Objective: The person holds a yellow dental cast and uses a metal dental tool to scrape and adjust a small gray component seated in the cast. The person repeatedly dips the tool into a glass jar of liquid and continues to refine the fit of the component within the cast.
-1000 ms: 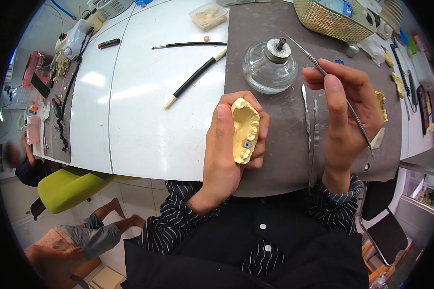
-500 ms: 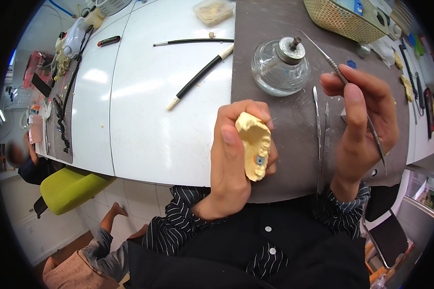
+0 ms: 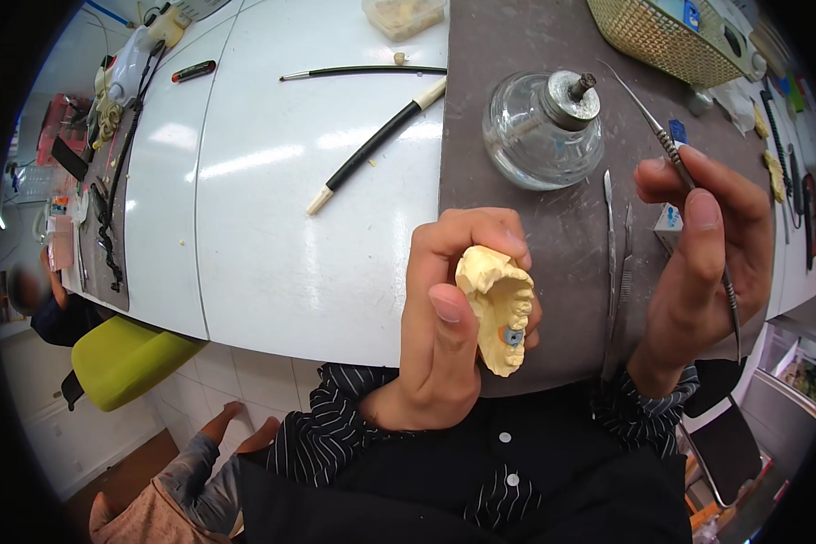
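Observation:
A yellow plaster dental model is gripped in my left hand, its row of teeth turned to the right. One tooth carries a small blue-grey piece with an orange patch beside it. My right hand holds a slim metal dental probe between thumb and fingers, its curved tip pointing up and to the left, apart from the model. Between the hands, a metal spatula-like tool and a second thin metal tool lie on the brown mat.
A glass spirit lamp with a metal wick holder stands beyond my hands. A woven basket sits at the far right. On the white table lie two black-handled brushes or tools, a red-black pen-shaped item and a clear box.
The model has tilted in my left hand and sits slightly lower and to the right. My right hand with the probe has shifted slightly right and down. The view has shifted a little too.

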`<move>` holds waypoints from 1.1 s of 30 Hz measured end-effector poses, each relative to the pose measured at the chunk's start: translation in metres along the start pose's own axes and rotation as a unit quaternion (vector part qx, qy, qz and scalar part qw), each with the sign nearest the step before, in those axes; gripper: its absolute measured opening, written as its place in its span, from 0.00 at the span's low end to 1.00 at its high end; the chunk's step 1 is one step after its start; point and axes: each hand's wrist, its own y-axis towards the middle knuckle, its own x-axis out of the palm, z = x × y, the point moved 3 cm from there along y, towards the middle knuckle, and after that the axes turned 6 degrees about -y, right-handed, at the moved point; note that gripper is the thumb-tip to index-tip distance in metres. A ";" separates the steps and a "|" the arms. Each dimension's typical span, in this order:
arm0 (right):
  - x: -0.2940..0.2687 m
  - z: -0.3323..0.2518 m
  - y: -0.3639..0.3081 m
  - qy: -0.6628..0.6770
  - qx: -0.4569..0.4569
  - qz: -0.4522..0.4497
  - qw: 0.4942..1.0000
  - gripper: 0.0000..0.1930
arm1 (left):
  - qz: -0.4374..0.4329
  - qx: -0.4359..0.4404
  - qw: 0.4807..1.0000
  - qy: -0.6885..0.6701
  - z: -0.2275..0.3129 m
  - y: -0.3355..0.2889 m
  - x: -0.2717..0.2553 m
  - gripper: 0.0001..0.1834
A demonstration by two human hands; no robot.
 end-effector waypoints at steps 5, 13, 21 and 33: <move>0.002 -0.001 0.001 0.001 0.006 -0.008 1.000 0.13 | -0.005 0.007 1.000 0.020 -0.001 0.003 0.000 0.27; -0.001 0.003 0.004 0.186 0.071 -0.007 0.980 0.22 | -0.004 -0.027 0.999 0.020 0.003 -0.001 -0.007 0.23; -0.029 -0.022 -0.044 0.152 0.030 -0.266 0.951 0.09 | 0.001 0.030 0.996 0.090 0.002 0.000 -0.003 0.21; -0.009 -0.044 -0.035 0.037 -0.049 -0.447 0.892 0.09 | -0.028 0.066 0.981 0.182 0.006 0.002 -0.004 0.26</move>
